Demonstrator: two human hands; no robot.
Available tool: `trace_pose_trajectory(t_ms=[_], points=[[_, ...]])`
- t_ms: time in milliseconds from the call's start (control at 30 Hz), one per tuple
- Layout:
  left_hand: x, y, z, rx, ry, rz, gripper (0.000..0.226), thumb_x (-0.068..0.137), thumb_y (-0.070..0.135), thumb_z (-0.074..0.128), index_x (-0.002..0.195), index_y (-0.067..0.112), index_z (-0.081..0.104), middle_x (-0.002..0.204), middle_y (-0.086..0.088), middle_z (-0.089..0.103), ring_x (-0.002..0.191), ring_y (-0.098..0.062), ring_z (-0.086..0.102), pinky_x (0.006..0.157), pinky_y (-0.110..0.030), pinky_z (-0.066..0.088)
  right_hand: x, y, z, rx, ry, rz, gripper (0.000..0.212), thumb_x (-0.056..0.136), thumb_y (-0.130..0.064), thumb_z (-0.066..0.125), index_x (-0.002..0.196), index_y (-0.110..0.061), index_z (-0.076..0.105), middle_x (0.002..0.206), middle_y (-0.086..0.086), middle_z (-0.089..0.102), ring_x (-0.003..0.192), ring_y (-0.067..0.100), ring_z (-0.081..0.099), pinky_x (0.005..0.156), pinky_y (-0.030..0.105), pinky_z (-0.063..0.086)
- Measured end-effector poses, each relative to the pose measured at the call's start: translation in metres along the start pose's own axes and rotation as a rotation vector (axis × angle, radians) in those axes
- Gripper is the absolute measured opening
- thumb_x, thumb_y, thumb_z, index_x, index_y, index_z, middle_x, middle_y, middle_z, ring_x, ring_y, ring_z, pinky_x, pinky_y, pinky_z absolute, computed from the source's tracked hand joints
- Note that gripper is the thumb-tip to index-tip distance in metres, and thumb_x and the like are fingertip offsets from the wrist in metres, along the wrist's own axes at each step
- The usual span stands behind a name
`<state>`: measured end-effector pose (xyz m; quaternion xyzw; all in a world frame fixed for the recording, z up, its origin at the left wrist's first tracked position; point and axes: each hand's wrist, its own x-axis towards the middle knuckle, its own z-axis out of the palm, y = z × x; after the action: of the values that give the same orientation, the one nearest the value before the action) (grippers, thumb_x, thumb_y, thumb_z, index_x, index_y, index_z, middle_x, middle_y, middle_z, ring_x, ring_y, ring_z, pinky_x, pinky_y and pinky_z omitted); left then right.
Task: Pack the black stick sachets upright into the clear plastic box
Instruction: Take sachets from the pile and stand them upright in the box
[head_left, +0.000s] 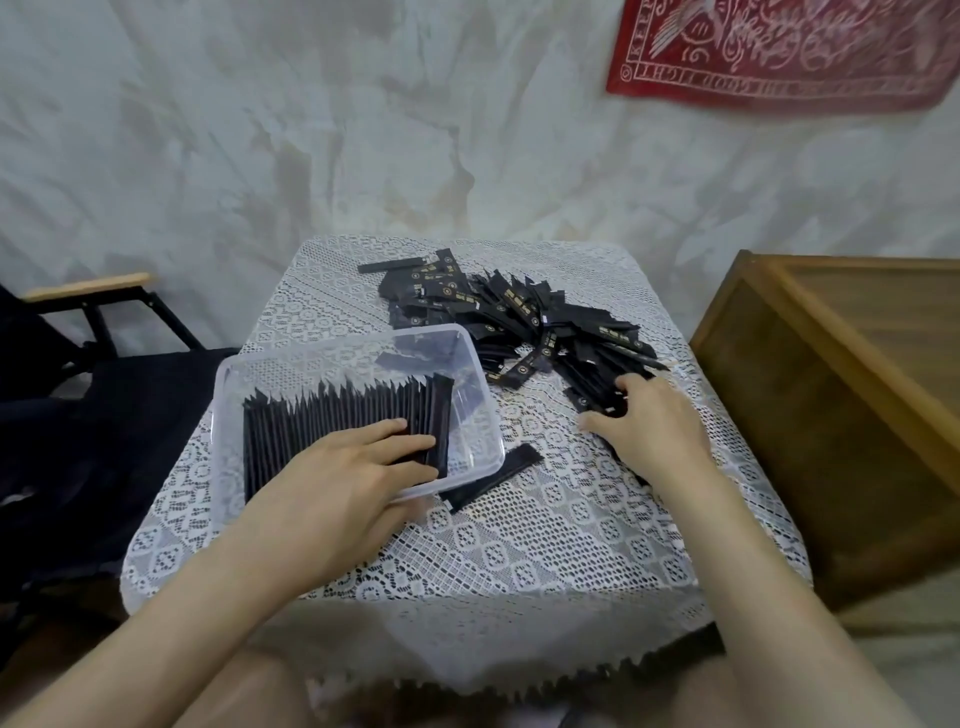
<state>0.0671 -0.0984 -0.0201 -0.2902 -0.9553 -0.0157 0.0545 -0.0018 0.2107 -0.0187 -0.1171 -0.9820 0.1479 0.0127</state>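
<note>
Risk: if my flat, unclenched left hand (363, 467) leaves the packed row (332, 415) in the box (221, 395), it topples; I cannot tell whether the right hand (654, 421) is grasping anything.

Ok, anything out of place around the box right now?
One stray sachet lies flat on the tablecloth beside the clear box's near right corner, apart from the loose pile. Otherwise nothing stands out.

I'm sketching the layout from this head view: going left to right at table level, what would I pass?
black chair → clear plastic box → lone sachet lying on the cloth → right hand → wooden crate
</note>
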Motion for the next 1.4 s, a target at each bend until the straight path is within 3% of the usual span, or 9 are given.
trace_pose_trajectory(t_ms=[100, 300, 600, 767, 867, 1000, 1100, 1167, 1400], points=[[0.000, 0.001, -0.001, 0.010, 0.021, 0.005, 0.051, 0.096, 0.057, 0.032, 0.120, 0.035, 0.071, 0.139, 0.009, 0.061, 0.135, -0.015, 0.051, 0.115, -0.031, 0.026, 0.000, -0.002, 0.006, 0.013, 0.008, -0.027, 0.063, 0.091, -0.050, 0.070, 0.143, -0.019, 0.051, 0.128, 0.008, 0.060, 0.112, 0.032, 0.060, 0.086, 0.044, 0.054], [0.001, -0.002, 0.002, 0.000, 0.010, 0.008, 0.046, 0.098, 0.057, 0.037, 0.126, 0.037, 0.067, 0.144, 0.012, 0.056, 0.140, -0.013, 0.045, 0.115, -0.033, 0.033, -0.004, -0.007, 0.005, 0.035, -0.019, -0.127, 0.045, 0.095, -0.035, 0.064, 0.138, -0.022, 0.055, 0.117, 0.002, 0.066, 0.102, 0.025, 0.062, 0.079, 0.036, 0.051], [0.000, -0.003, 0.004, 0.012, 0.012, 0.005, 0.037, 0.095, 0.052, 0.054, 0.126, 0.036, 0.068, 0.144, 0.012, 0.056, 0.140, -0.015, 0.046, 0.113, -0.036, 0.037, 0.016, -0.034, 0.008, 0.018, 0.032, -0.059, 0.075, 0.083, -0.077, 0.057, 0.125, -0.015, 0.060, 0.122, 0.009, 0.062, 0.108, 0.034, 0.061, 0.083, 0.044, 0.052], [0.001, -0.004, 0.005, 0.002, 0.004, 0.006, 0.039, 0.097, 0.053, 0.050, 0.127, 0.035, 0.067, 0.144, 0.011, 0.056, 0.141, -0.014, 0.044, 0.116, -0.035, 0.035, 0.024, -0.049, 0.014, -0.023, 0.052, 0.001, 0.102, 0.074, -0.097, 0.034, 0.120, -0.010, 0.062, 0.120, 0.013, 0.063, 0.103, 0.037, 0.063, 0.080, 0.044, 0.053], [0.002, -0.005, 0.005, -0.013, -0.005, 0.006, 0.041, 0.098, 0.054, 0.047, 0.129, 0.036, 0.066, 0.146, 0.012, 0.054, 0.142, -0.014, 0.042, 0.117, -0.037, 0.037, 0.029, -0.056, 0.014, -0.045, 0.081, 0.054, 0.091, 0.081, -0.088, 0.043, 0.118, -0.007, 0.058, 0.122, 0.016, 0.060, 0.106, 0.039, 0.062, 0.075, 0.041, 0.043], [0.000, -0.005, 0.005, 0.017, 0.016, 0.005, 0.037, 0.095, 0.052, 0.054, 0.124, 0.035, 0.070, 0.141, 0.011, 0.059, 0.138, -0.016, 0.049, 0.112, -0.036, 0.038, 0.034, -0.062, 0.013, -0.093, -0.006, 0.060, 0.058, 0.093, -0.056, 0.062, 0.124, -0.007, 0.057, 0.130, 0.016, 0.054, 0.110, 0.039, 0.060, 0.077, 0.041, 0.042], [0.000, -0.004, 0.005, 0.006, -0.005, 0.008, 0.039, 0.096, 0.053, 0.052, 0.128, 0.036, 0.067, 0.145, 0.012, 0.055, 0.141, -0.014, 0.044, 0.115, -0.035, 0.036, 0.036, -0.056, 0.011, -0.090, 0.014, -0.022, 0.031, 0.094, -0.038, 0.058, 0.107, -0.010, 0.061, 0.096, 0.010, 0.063, 0.088, 0.036, 0.061, 0.071, 0.036, 0.044], [0.001, -0.005, 0.004, -0.022, -0.020, 0.002, 0.042, 0.098, 0.055, 0.046, 0.131, 0.036, 0.064, 0.149, 0.013, 0.051, 0.145, -0.013, 0.038, 0.119, -0.035, 0.033, 0.033, -0.051, 0.009, -0.064, 0.001, -0.057, 0.027, 0.094, -0.035, 0.056, 0.094, -0.008, 0.060, 0.082, 0.008, 0.062, 0.083, 0.035, 0.061, 0.070, 0.037, 0.045], [0.000, -0.003, 0.004, -0.013, 0.031, 0.009, 0.051, 0.095, 0.055, 0.033, 0.123, 0.034, 0.070, 0.140, 0.010, 0.060, 0.137, -0.017, 0.049, 0.108, -0.038, 0.045, 0.015, -0.044, 0.001, 0.034, -0.094, -0.081, 0.017, 0.092, -0.035, 0.063, 0.092, -0.018, 0.063, 0.083, 0.004, 0.066, 0.086, 0.034, 0.062, 0.075, 0.038, 0.052]])
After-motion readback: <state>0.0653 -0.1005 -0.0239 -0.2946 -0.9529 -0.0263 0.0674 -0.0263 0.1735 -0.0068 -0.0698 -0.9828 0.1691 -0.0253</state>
